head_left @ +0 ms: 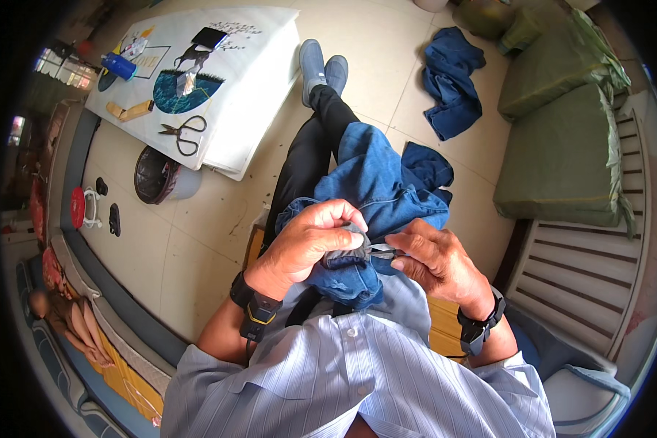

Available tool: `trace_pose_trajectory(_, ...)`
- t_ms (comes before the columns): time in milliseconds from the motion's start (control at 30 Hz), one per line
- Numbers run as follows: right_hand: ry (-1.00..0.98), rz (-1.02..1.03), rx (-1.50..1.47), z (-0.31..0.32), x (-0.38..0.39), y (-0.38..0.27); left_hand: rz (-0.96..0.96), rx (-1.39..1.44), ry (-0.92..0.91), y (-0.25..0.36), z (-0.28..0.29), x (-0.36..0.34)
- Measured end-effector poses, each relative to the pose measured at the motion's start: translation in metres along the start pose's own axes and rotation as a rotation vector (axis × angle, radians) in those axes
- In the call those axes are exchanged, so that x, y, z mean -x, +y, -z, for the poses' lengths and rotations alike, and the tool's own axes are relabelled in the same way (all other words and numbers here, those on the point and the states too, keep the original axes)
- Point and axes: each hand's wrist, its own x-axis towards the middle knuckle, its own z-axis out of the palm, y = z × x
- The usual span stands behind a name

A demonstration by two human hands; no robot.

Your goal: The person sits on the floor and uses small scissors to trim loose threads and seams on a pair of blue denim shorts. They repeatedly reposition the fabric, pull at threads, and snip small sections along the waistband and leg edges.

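Blue denim (372,175) is draped over my legs and bunched in my lap. My left hand (306,248) is closed on a grey inner piece (343,255) of the denim, thumb pressed on top. Just right of it, my right hand (438,263) pinches a small metal tool (379,250), whose tip meets the grey fabric; its exact kind is too small to make out. Both hands are close together above my lap.
A white table (263,51) holds black scissors (186,135) and small items, with a bin (157,175) below. More denim (452,80) lies on the floor. Green cushions (547,168) rest right on a slatted bench (577,285). A blurred figure (73,321) is at far left.
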Motion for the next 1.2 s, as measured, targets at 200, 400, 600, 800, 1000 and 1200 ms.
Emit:
trace_pose_trajectory(200, 0.007, 0.037, 0.048, 0.002, -0.003, -0.009, -0.01, -0.019, 0.017, 0.001, -0.002, 0.001)
trace_pose_trajectory(400, 0.001, 0.03, 0.096, 0.005, -0.005, -0.016, 0.003, -0.021, 0.019, 0.003, -0.004, 0.002)
trace_pose_trajectory(600, 0.009, 0.041, 0.088, 0.001, -0.006, -0.016, -0.001, -0.024, 0.017, 0.002, -0.003, 0.001)
trace_pose_trajectory(800, 0.007, 0.046, 0.084, -0.003, -0.007, -0.014, -0.007, -0.021, 0.025, 0.0, -0.001, 0.001)
trace_pose_trajectory(1000, 0.097, -0.041, -0.141, -0.005, 0.002, -0.003, -0.002, -0.012, 0.025, 0.001, -0.002, 0.001)
trace_pose_trajectory(1200, 0.03, -0.045, -0.069, 0.0, 0.005, -0.008, -0.014, 0.002, 0.039, -0.002, 0.0, 0.0)
